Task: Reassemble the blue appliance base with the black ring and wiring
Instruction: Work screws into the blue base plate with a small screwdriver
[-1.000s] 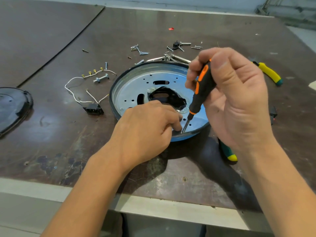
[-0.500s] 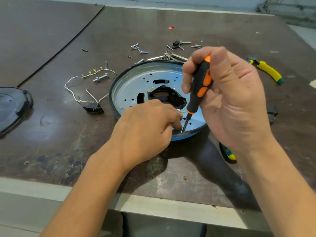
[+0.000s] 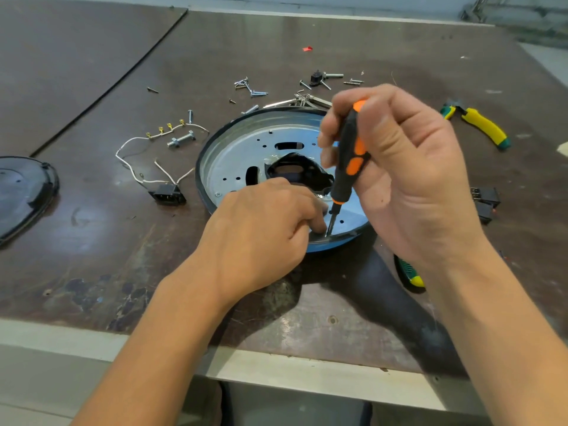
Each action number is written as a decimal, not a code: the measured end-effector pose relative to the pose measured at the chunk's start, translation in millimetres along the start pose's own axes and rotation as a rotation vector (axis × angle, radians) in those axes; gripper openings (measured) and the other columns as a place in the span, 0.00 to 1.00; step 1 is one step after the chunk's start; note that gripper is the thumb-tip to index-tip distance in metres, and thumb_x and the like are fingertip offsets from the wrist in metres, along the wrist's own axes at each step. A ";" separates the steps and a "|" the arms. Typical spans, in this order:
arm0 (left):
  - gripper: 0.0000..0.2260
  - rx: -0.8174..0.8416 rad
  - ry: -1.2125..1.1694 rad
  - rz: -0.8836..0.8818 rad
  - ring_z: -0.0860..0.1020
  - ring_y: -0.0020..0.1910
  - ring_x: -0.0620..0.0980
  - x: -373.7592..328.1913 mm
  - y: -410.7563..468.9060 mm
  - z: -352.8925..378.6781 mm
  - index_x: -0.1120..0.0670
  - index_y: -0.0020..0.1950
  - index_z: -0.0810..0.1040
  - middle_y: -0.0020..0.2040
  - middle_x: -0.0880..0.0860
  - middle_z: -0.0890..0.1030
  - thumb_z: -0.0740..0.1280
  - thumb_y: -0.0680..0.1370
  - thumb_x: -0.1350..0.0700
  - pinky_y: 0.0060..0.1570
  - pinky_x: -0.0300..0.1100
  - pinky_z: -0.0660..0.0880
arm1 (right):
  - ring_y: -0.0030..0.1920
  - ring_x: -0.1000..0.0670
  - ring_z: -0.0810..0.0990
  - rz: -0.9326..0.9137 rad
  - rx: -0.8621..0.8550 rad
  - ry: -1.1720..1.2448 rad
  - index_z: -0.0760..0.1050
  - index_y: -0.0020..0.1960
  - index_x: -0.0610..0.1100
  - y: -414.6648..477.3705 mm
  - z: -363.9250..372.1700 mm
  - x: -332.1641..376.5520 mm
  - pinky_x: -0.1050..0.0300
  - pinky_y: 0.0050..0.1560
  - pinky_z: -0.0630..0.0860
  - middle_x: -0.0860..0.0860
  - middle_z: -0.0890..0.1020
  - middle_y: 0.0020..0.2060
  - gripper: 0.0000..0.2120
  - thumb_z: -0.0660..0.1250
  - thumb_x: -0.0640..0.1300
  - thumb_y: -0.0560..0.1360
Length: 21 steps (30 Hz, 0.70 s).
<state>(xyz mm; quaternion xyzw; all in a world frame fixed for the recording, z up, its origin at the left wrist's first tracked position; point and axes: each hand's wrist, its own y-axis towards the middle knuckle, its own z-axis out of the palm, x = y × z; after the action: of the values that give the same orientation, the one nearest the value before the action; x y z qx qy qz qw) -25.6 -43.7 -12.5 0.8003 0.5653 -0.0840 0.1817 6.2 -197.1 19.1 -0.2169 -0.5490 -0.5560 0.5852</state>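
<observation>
The blue appliance base (image 3: 246, 149) lies open side up on the brown table, its silvery inner plate showing, with the black ring (image 3: 199, 167) around its rim. A black plastic part (image 3: 295, 170) sits in its centre. My right hand (image 3: 399, 173) grips a black and orange screwdriver (image 3: 349, 161), almost upright, its tip down at the near rim. My left hand (image 3: 261, 222) rests curled on the near edge, fingertips pinched beside the tip; what they hold is hidden. The white wiring (image 3: 147, 167) with its black socket (image 3: 167, 195) lies left of the base.
Loose screws and bolts (image 3: 252, 87) are scattered behind the base. Yellow-handled pliers (image 3: 479, 126) lie far right, a green and yellow tool (image 3: 410, 273) under my right wrist, black switches (image 3: 485, 199) at right, a black cover (image 3: 21, 192) at the left edge.
The screwdriver handle has turned in my right fingers and stands more upright. My left hand and the base have stayed where they were.
</observation>
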 end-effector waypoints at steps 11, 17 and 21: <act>0.19 -0.016 -0.012 0.002 0.76 0.56 0.41 -2.8 -0.9 -0.9 0.42 0.46 0.84 0.55 0.35 0.81 0.54 0.70 0.56 0.45 0.48 0.77 | 0.36 0.48 0.71 0.032 0.055 0.135 0.75 0.58 0.39 1.5 -0.9 -2.3 0.54 0.40 0.69 0.46 0.78 0.37 0.20 0.49 0.49 0.85; 0.18 -0.037 -0.006 -0.003 0.65 0.44 0.36 -5.0 -1.1 -3.8 0.42 0.46 0.83 0.37 0.28 0.65 0.56 0.70 0.56 0.39 0.42 0.68 | 0.41 0.46 0.77 -0.005 0.111 0.018 0.78 0.50 0.40 -2.7 1.3 -1.5 0.53 0.45 0.75 0.47 0.81 0.40 0.13 0.55 0.40 0.83; 0.16 -0.024 -0.021 -0.038 0.63 0.38 0.41 -6.5 -3.4 -5.9 0.41 0.45 0.81 0.36 0.31 0.64 0.56 0.71 0.55 0.37 0.42 0.65 | 0.40 0.44 0.78 -0.048 0.069 0.003 0.79 0.50 0.38 -3.5 6.5 -5.0 0.51 0.45 0.76 0.47 0.82 0.40 0.08 0.60 0.38 0.81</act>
<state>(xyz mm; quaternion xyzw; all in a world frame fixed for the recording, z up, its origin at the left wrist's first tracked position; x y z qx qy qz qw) -31.5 -46.1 -5.5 0.7861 0.5795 -0.0891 0.1958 1.6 -190.4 15.4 -0.1824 -0.5719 -0.5512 0.5796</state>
